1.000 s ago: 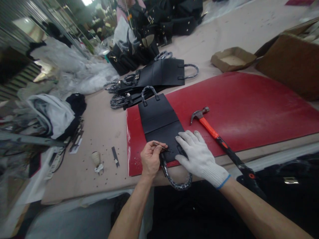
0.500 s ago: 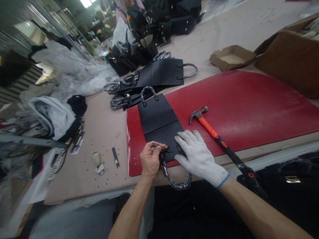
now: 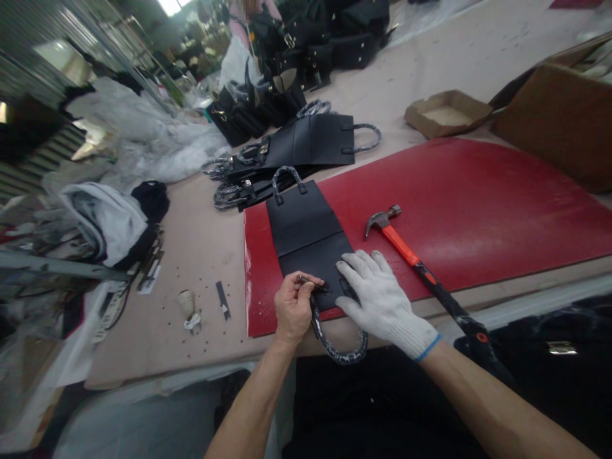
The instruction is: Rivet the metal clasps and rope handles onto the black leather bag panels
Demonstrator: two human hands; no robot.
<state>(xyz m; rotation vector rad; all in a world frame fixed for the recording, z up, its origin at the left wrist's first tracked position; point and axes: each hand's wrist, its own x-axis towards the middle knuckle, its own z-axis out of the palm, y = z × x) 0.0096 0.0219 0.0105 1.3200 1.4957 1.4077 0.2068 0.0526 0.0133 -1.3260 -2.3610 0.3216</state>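
One black bag panel (image 3: 306, 223) lies on the L end of the red mat (image 3: 459, 210) — far end at the mat's far edge, its plastic-wrapped near handle (image 3: 342, 358) jutting past the worktop's (image 3: 201, 210) near edge. Looks light, prob. semi-stiff, w/ a crease across the middle, so it'd likely fold there if lifted by one end. Smooth face might slide on the mat & prob. scratches easily. Best hold: both sides nr the crease; wrapped loops prob. slick.

L hand (image 3: 294, 309), bare: fingers & thumb clamped on a slim metal tool (image 3: 301, 278), tip angled down to the panel nr the handle's L base. Tool prob. light, rigid, apt to roll — pinch low for control. Forearm slants in over the worktop's near edge.

R hand (image 3: 377, 299), white-gloved: palm down, fingers a bit apart, over the panel's near R corner, thumb pointing twd the tool; can't tell how hard it presses. Hammer (image 3: 392, 239) lies just beyond, shaft running to the worktop's near edge.
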